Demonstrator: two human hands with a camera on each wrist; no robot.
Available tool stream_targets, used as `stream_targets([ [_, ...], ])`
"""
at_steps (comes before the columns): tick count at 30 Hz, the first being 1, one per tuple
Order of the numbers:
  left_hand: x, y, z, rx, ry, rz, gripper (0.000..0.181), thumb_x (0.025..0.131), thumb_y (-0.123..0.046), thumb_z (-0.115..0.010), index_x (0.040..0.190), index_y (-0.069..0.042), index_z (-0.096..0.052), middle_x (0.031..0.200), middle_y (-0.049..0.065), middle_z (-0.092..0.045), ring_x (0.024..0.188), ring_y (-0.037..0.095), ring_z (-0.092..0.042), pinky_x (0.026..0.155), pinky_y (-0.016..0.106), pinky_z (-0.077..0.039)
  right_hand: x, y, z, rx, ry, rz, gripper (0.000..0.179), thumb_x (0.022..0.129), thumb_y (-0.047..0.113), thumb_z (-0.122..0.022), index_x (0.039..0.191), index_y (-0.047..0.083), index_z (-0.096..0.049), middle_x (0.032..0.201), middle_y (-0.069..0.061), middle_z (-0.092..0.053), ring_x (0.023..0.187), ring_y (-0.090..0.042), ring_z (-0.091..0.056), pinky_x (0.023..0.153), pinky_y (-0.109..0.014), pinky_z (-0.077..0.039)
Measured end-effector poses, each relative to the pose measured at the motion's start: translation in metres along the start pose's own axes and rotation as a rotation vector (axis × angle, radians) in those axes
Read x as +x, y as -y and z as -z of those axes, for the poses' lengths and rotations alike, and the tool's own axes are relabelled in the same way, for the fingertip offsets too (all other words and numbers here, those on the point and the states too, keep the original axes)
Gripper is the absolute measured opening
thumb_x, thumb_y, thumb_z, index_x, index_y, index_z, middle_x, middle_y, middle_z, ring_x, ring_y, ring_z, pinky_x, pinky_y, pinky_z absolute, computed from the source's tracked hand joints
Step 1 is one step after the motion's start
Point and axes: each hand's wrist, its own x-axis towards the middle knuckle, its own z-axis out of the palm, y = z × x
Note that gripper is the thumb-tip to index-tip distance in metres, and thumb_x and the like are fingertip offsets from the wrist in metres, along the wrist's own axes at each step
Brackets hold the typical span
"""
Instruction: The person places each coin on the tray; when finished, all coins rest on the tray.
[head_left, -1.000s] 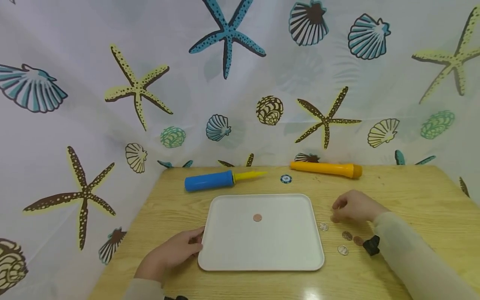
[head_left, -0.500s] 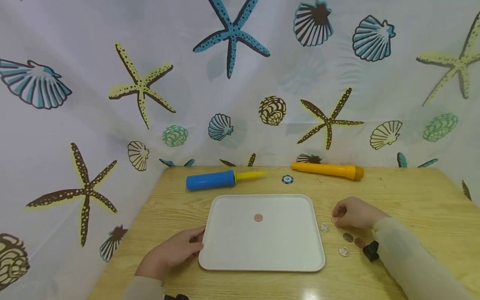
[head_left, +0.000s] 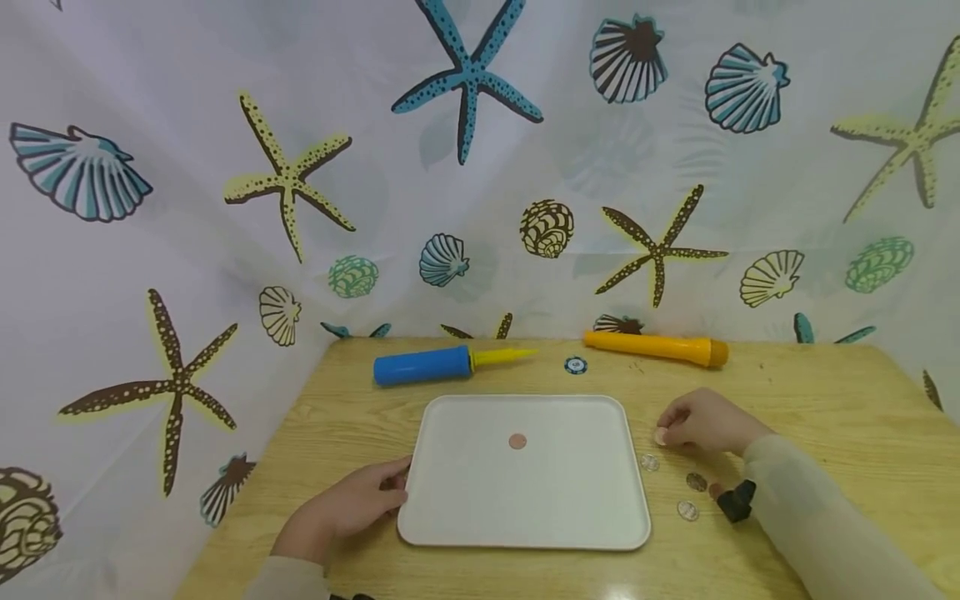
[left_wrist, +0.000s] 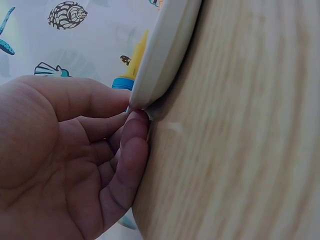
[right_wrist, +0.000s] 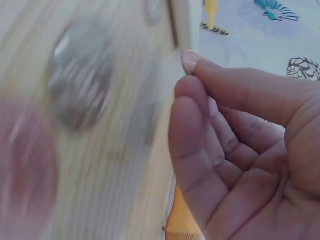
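Head view, right hand (head_left: 711, 421) pinching coin (head_left: 660, 436), left hand (head_left: 351, 502) gripping white tray (head_left: 525, 500) by edge

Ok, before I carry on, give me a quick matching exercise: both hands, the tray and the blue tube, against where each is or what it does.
1. left hand
2. right hand
3. white tray
4. blue tube

A. beyond the far rim, left of the round chip
B. pinches a coin
C. bears one copper-coloured coin
D. grips a rim

Pairs: 1-D, 2-B, 3-C, 4-A
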Motion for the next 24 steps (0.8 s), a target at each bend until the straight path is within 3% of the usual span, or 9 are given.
stream_targets([
  [6,0.0,0.001,-0.001,-0.008,-0.013,0.017,0.059,0.099,-0.016,-0.06,0.152,0.002,-0.04,0.101,0.005,-0.054,0.084,0.018,-0.056,0.075,0.033,-0.048,0.008,0.017,-0.006,0.215,-0.025,-0.027,0.025,0.09,0.021,-0.077,0.106,0.003,-0.073,0.085,-0.005,-0.072,0.076,-0.016,-0.064,0.071,-0.031,-0.056],
  [12,-0.001,0.001,-0.001,-0.029,-0.012,0.012,0.06,0.099,-0.014,-0.06,0.152,0.003,-0.039,0.1,0.006,-0.054,0.082,0.018,-0.056,0.073,0.033,-0.049,0.012,0.037,-0.016,0.321,-0.017,-0.007,0.029,0.09,0.025,-0.078,0.106,0.002,-0.073,0.085,-0.011,-0.073,0.074,-0.018,-0.067,0.072,-0.033,-0.058],
  [24,-0.001,0.004,-0.001,-0.017,-0.009,0.018,0.058,0.1,-0.015,-0.059,0.153,-0.001,-0.039,0.1,0.005,-0.054,0.087,0.018,-0.054,0.078,0.034,-0.046,0.035,0.081,-0.051,0.302,0.039,-0.044,0.023,0.089,0.019,-0.078,0.105,0.004,-0.072,0.081,-0.009,-0.07,0.069,-0.017,-0.066,0.067,-0.032,-0.059],
])
